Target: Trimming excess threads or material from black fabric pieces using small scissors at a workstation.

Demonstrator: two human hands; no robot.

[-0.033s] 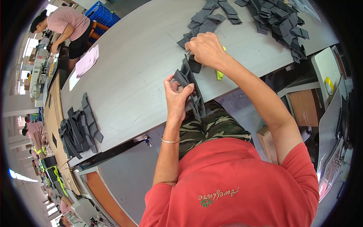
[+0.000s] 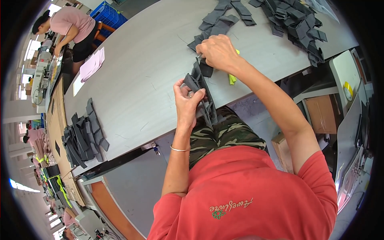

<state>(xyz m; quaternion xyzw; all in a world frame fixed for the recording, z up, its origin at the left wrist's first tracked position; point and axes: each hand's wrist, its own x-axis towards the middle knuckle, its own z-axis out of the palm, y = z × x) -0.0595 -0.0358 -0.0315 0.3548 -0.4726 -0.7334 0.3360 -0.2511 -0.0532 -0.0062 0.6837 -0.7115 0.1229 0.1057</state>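
My left hand (image 2: 187, 102) is closed round a bunch of dark grey folded fabric pieces (image 2: 195, 82), thumb on top. The bunch hangs over the table's near edge toward my lap. Just beyond its upper end, my right hand (image 2: 218, 52) is closed with the fingers curled down. What the right fingertips grip is too small to tell. Under and beside the right wrist lie a bright yellow-green item (image 2: 232, 79), partly hidden, and a small dark fabric piece (image 2: 206, 69). A chain of grey fabric pieces (image 2: 218, 26) stretches away from the right hand across the table.
The pale table (image 2: 132, 80) carries a large heap of grey pieces (image 2: 294, 24) at far right and a smaller pile (image 2: 82, 138) at left. Pink sheets (image 2: 92, 66) lie on its far left edge. A co-worker (image 2: 76, 24) bends beside a blue crate (image 2: 108, 16). Cardboard boxes (image 2: 322, 114) stand at right.
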